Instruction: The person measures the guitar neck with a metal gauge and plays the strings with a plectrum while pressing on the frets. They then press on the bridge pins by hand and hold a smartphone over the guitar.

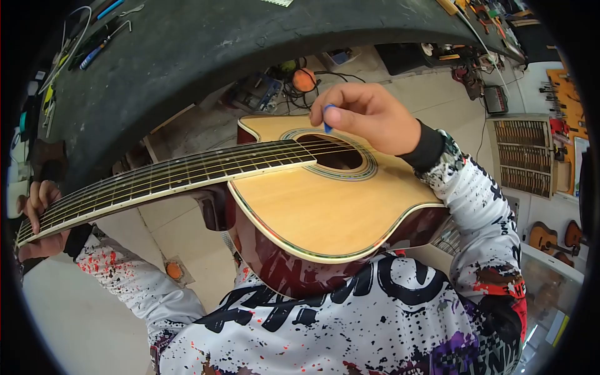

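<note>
Ahead of the right grip [369,119], the dark, scuffed tabletop [206,44] stretches across, with a blue-handled tool [94,55], a blue pen-like item [110,9] and a metal wrench [132,10] lying on it beyond the left grip [40,209]. Below the tabletop, the pale tiled floor [412,97] carries a tub of parts [253,92], black cables [340,76] and a round orange object [304,80], all forward and to the left of the right grip.
</note>
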Available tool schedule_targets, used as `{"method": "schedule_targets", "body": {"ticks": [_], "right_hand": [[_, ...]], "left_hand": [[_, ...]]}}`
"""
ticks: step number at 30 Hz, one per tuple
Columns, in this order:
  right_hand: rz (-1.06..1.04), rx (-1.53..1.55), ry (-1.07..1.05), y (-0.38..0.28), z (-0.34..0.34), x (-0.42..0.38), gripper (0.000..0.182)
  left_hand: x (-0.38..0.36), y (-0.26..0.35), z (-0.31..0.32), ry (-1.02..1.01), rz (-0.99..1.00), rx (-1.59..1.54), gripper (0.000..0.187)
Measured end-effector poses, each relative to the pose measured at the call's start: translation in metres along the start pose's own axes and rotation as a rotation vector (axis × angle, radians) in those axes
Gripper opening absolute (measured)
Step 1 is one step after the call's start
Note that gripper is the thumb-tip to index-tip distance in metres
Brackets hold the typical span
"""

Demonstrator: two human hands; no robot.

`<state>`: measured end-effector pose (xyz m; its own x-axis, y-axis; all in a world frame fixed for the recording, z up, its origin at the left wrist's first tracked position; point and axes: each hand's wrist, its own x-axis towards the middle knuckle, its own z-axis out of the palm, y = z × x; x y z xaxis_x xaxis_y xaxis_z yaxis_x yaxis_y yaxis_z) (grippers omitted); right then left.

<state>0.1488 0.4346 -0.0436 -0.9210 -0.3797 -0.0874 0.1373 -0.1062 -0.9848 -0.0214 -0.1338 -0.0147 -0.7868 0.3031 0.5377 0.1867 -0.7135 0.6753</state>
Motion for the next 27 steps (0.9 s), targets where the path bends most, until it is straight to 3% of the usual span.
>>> {"method": "schedule_targets", "body": {"ticks": [2, 6, 7, 8, 9, 10, 11, 13, 14, 15, 18, 20, 23, 27], "right_hand": [[0.316, -0.215, 0.104, 0.024, -0.008, -0.002, 0.024], [0.418, -0.489, 0.179, 0.014, 0.000, 0.000, 0.025], [0.417, -0.489, 0.172, 0.001, 0.004, -0.002, 0.025], [0.139, -0.520, 0.048, -0.010, 0.008, -0.005, 0.026], [-0.140, -0.543, -0.067, -0.018, 0.015, -0.009, 0.027], [-0.015, -0.255, -0.096, -0.025, 0.016, -0.011, 0.027], [-0.020, -0.256, -0.092, -0.021, 0.011, -0.009, 0.027], [0.179, -0.402, -0.147, 0.005, -0.008, -0.002, 0.027], [0.377, -0.506, 0.087, 0.025, -0.010, -0.002, 0.029], [0.367, -0.705, 0.260, 0.034, -0.013, 0.004, 0.031], [0.361, -0.526, 0.203, 0.026, -0.030, 0.001, 0.031], [0.167, -0.382, 0.153, 0.010, -0.024, -0.007, 0.029], [0.207, -0.420, 0.166, 0.003, -0.030, -0.018, 0.028], [0.296, -0.666, 0.280, 0.030, -0.068, -0.039, 0.028]], "left_hand": [[0.002, -0.001, 0.003, -0.010, 0.020, -0.040, 0.089], [0.007, -0.007, 0.016, -0.124, 0.024, -0.080, 0.101], [0.006, -0.012, 0.031, 0.104, 0.091, 0.045, 0.105], [0.007, -0.015, 0.039, 0.331, 0.156, 0.170, 0.108], [0.005, -0.010, 0.028, 0.329, 0.153, 0.170, 0.108], [0.005, -0.008, 0.016, 0.153, 0.114, 0.073, 0.108], [0.005, -0.006, 0.006, -0.028, 0.074, -0.026, 0.107], [0.006, -0.005, 0.005, -0.066, 0.079, -0.035, 0.106], [0.007, -0.002, 0.006, -0.076, 0.052, -0.030, 0.098], [0.009, -0.002, 0.008, -0.085, 0.029, -0.026, 0.089], [0.008, -0.001, 0.004, -0.118, 0.016, -0.020, 0.091], [0.005, 0.000, 0.004, -0.106, 0.015, -0.008, 0.087], [0.002, -0.001, 0.003, -0.025, 0.061, 0.002, 0.081], [0.003, 0.003, -0.010, -0.144, 0.051, 0.027, 0.081]]}}
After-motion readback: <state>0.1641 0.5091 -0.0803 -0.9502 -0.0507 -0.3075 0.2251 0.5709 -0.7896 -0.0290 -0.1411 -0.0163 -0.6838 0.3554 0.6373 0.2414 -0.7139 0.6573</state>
